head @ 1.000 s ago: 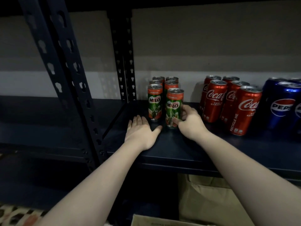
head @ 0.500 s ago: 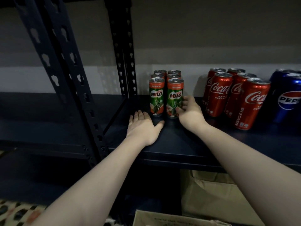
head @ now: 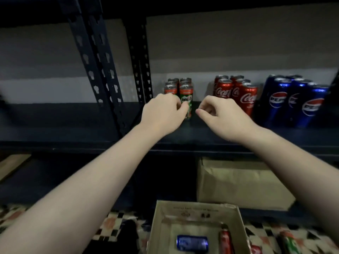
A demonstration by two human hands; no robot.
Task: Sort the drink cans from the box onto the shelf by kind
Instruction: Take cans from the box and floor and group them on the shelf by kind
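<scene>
we are looking at the milo cans standing in a tight double row on the dark shelf, at about twelve o'clock from us. the coca-cola cans are grouped at one o'clock and the pepsi cans at two o'clock. our left hand is hanging in front of the front milo cans with fingers curled; we cannot tell whether it is gripping one or merely touching. our right hand is hovering loosely curled, holding nothing. the box is sitting at six o'clock with a blue can and a red can lying inside.

these slim, smooth metal cylinders are tall for their base, so we are judging that a careless knuckle could be toppling one and knocking its neighbours over. a rolling can might be crossing into the cola group.
</scene>
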